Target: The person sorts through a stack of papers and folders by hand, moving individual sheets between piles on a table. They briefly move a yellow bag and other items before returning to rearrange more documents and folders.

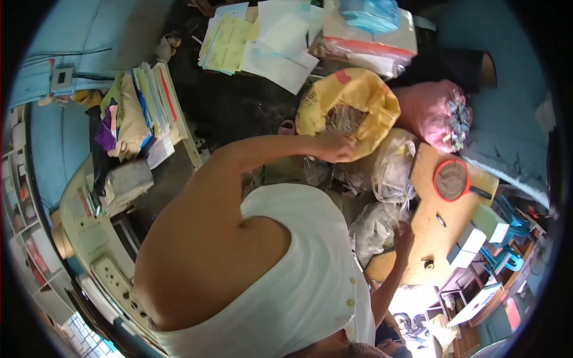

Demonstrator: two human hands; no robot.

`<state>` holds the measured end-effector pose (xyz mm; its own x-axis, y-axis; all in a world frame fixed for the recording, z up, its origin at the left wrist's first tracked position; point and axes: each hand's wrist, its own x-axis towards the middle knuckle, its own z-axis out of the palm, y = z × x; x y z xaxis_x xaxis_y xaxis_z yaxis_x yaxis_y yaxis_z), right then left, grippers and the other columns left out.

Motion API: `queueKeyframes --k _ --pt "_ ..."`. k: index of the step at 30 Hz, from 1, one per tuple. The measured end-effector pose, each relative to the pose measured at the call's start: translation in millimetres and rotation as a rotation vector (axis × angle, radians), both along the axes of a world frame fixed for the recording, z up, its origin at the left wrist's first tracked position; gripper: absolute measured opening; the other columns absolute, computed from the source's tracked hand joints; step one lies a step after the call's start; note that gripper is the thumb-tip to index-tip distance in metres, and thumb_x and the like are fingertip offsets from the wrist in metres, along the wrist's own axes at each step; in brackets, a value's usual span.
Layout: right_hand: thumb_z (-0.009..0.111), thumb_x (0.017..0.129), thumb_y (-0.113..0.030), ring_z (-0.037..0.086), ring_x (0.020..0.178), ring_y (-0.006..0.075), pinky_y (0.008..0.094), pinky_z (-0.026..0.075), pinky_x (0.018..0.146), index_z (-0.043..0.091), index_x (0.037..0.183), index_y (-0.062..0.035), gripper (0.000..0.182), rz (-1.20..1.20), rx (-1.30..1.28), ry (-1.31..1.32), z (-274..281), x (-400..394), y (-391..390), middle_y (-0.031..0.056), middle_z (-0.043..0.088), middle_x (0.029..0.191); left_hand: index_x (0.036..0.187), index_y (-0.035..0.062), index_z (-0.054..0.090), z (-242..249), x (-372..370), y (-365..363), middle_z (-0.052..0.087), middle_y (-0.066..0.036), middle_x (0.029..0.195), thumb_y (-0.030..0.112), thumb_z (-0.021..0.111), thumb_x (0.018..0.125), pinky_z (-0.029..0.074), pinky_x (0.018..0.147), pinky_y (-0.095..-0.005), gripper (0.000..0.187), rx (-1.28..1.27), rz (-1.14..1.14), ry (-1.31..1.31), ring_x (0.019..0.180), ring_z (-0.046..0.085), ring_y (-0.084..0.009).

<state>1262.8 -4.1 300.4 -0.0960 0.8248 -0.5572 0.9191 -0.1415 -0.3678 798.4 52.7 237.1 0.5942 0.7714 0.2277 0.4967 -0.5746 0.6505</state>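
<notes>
A yellow sack [310,107], its mouth wide and folded outward, holds a heap of thin, pale scraps. My left hand [338,147] is closed on the near rim of this sack, with the fingers bent over the edge. Further right and lower, my right hand [403,236] is beside a greyish plastic bag [375,230], near the wooden table's edge; its fingers are too blurred to make out whether they grip the plastic. Between the two hands stands a whitish, stuffed plastic bag [395,167].
A pink sack [427,113] leans beside the yellow one. Loose papers [274,36] and a plastic-wrapped box [370,45] lie beyond. On the wooden table [421,259] is a red mesh racket [452,180]. Files [152,98] stand on the left desk.
</notes>
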Motion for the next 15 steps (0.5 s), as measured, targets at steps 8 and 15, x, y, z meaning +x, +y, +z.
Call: queueKeyframes --k 8,15 --pt "0.071 0.082 -0.006 0.068 0.093 0.0268 0.0373 0.054 0.084 0.064 0.114 -0.003 0.033 0.089 -0.113 0.271 21 -240 -21 0.0134 0.069 0.106 0.096 0.0151 0.071 -13 -289 -84 0.066 -0.006 0.099 0.023 0.072 0.078 0.051 0.083 -0.0443 0.02 -0.268 0.771 0.119 0.099 0.06 -0.0308" --pt "0.068 0.085 -0.006 0.067 0.093 0.0299 0.0386 0.053 0.079 0.064 0.113 -0.0041 0.028 0.507 0.209 0.286 64 -369 72 0.0147 0.066 0.103 0.094 0.0138 0.069 -62 -363 -114 0.068 -0.008 0.097 0.025 0.074 0.08 0.052 0.083 -0.0423 0.019 -0.555 1.396 -0.128 0.095 0.065 -0.0306"
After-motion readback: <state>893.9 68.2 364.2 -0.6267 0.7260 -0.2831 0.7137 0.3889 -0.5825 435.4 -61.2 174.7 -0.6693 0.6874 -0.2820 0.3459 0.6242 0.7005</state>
